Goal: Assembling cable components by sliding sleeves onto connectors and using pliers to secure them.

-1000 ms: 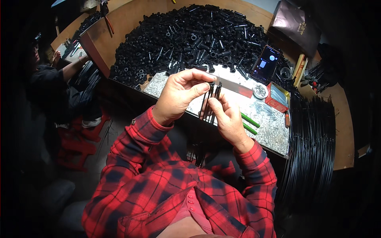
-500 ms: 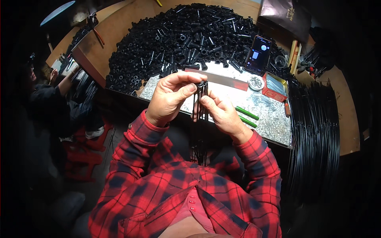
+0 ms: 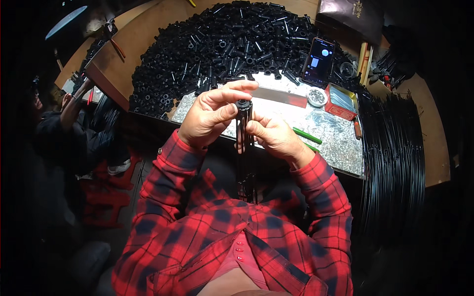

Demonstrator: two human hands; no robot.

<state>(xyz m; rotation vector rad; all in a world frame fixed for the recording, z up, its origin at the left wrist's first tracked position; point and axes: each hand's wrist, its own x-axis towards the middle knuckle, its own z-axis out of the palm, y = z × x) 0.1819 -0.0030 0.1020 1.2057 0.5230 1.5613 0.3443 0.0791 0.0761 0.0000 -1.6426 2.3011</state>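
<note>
At the far left, another person (image 3: 54, 133) in dark clothing sat above a red stool (image 3: 106, 204), near an upright wooden board (image 3: 111, 74). Right of the board, black tubes (image 3: 217, 54) lay in a large heap across the back of the speckled surface (image 3: 338, 143). The left hand (image 3: 207, 118) was half curled at the top of a bundle of black rods (image 3: 242, 118), its thumb just beside the round cap; whether it gripped could not be told. The bundle stood between the hands at the near edge of the surface, its lower part hanging in front of the lap. The right hand (image 3: 276, 135) gripped it below the cap, thumb pressed against the rods. Beyond lay a flat metal strip (image 3: 279, 95), then green handles (image 3: 307, 135) partly hidden by the right hand, a white tub (image 3: 317, 105) of small bits, and a lit phone (image 3: 318, 61) leaning on the heap. Farther right sat a red box (image 3: 339, 111), a red-handled tool (image 3: 357, 128) and a thick sheaf of black wires (image 3: 392, 148) hanging over the edge.
</note>
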